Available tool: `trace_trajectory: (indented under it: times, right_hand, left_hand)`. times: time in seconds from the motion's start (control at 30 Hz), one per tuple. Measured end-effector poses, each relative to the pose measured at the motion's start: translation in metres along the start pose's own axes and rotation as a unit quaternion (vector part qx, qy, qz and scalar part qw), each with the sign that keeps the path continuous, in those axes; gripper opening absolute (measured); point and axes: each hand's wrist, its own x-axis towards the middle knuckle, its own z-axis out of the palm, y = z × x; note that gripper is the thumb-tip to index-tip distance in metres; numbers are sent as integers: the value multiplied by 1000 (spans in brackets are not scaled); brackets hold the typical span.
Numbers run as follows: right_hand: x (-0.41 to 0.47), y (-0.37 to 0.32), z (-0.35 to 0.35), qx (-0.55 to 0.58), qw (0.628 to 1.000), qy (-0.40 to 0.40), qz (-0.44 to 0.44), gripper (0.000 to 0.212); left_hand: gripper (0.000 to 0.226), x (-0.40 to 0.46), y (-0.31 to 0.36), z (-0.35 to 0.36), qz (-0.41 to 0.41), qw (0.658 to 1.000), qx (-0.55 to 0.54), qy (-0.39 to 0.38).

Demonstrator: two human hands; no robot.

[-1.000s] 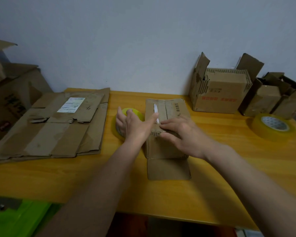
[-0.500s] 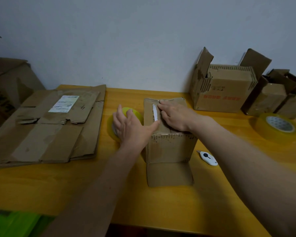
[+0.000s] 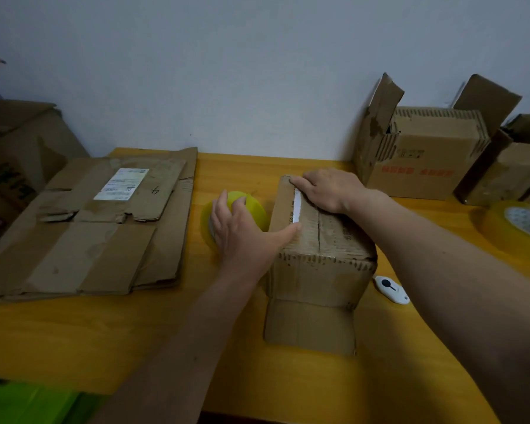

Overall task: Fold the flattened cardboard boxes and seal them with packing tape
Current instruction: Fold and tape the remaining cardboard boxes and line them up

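Observation:
A small folded cardboard box (image 3: 322, 270) stands in the middle of the yellow table (image 3: 104, 338), one flap lying flat on the table toward me. My right hand (image 3: 328, 189) lies flat on the far end of the box top, fingers straight along the seam. My left hand (image 3: 242, 231) rests on a yellowish tape roll (image 3: 254, 203) just left of the box, with its thumb against the box's top left edge. Whether its fingers grip the roll is unclear.
A stack of flattened cardboard boxes (image 3: 98, 221) covers the table's left. A white box cutter (image 3: 390, 289) lies right of the box. A second tape roll (image 3: 514, 228) and open boxes (image 3: 426, 157) sit at the right back. More cardboard (image 3: 16, 166) leans far left.
My right hand has slid along the box top from the near edge to the far end, uncovering the white cutter. My left hand stayed on the tape roll.

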Motion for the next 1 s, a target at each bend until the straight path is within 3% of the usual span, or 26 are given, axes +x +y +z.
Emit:
trace_trajectory:
  times: [0.13, 0.23, 0.3, 0.43, 0.57, 0.63, 0.73, 0.83, 0.9, 1.0]
  right_hand:
    - [-3, -2, -2, 21, 999, -44, -1, 62]
    - [-26, -3, -9, 87, 994, 39, -51, 65]
    - [-55, -7, -15, 135, 982, 110, -71, 63]
    - [-119, -26, -10, 103, 972, 151, -149, 61]
    - [-146, -32, 1, 49, 977, 135, -158, 65]
    - [-154, -36, -2, 106, 974, 143, -137, 63]
    - [-165, -55, -6, 278, 941, 132, -143, 69]
    - [-177, -83, -4, 391, 900, 92, -172, 94]
    - [-181, -98, 1, 418, 886, 115, -162, 103]
    - [-187, -107, 3, 449, 864, 181, -140, 88]
  left_hand:
    - [107, -1, 1, -2, -8, 1000, 16, 0]
    - [102, -5, -6, -8, 1, 1000, 4, 12]
    - [87, -5, -15, -17, -3, 998, -54, 35]
    - [45, -3, -31, -37, -27, 979, -160, 123]
    - [15, -16, -31, -65, 87, 965, -131, 209]
    - [11, -27, -23, -79, 160, 958, -94, 219]
    - [11, -48, -8, -102, 217, 942, -98, 236]
    - [12, -72, 9, -124, 203, 935, -165, 241]
    - [13, -80, 17, -134, 176, 932, -226, 221]
    - [13, -88, 21, -140, 190, 923, -269, 201]
